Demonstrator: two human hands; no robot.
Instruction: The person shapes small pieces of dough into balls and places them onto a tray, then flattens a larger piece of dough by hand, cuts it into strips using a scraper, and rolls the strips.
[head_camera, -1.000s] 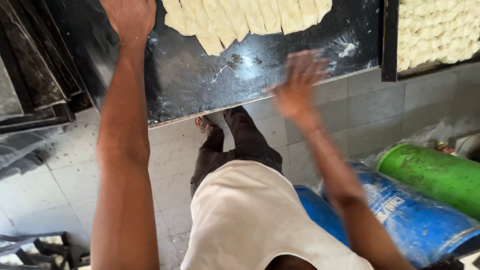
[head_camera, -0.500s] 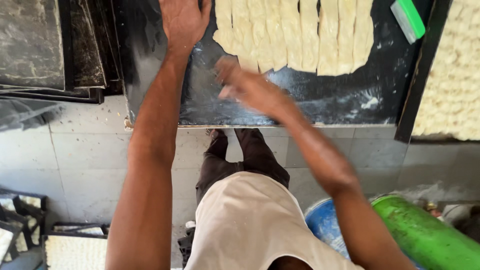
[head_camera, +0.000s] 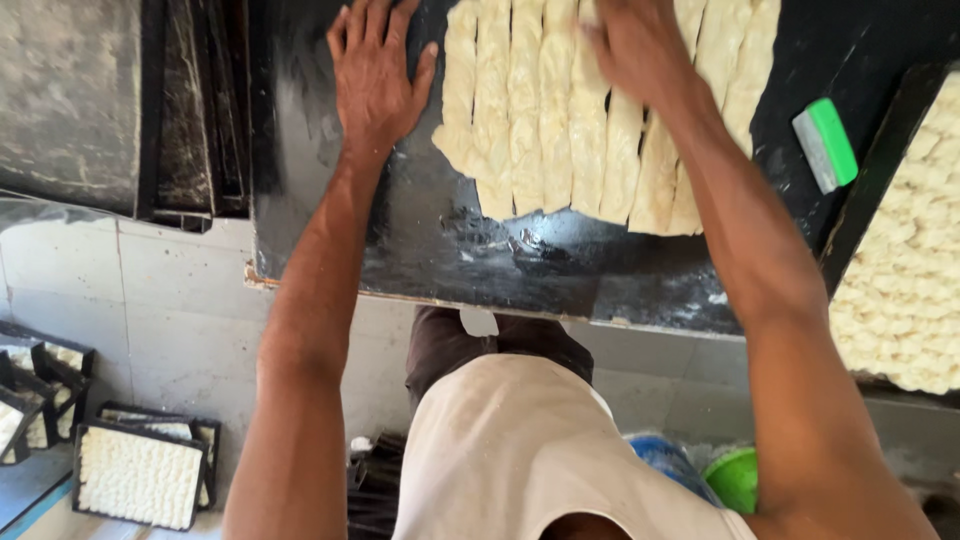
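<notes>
Grey tiled flooring runs under a black worktop, seen from above. On the floor at far left sit small black trays filled with pale dough pieces. Up on the left, a stack of dark empty trays lies beside the worktop. Next comes the left hand, pressed flat on the bare black surface with fingers spread apart, just beside the dough and gripping nothing. The dough strips lie side by side in a row at the middle of the worktop, touching one another, each with its long axis running away from the person, near ends pointing back toward the body. The right hand rests palm down on top of the strips, fingers together, blurred. A green scraper lies tilted on the worktop to the right, apart from the dough. At far right stands a tray packed with dough pieces.
</notes>
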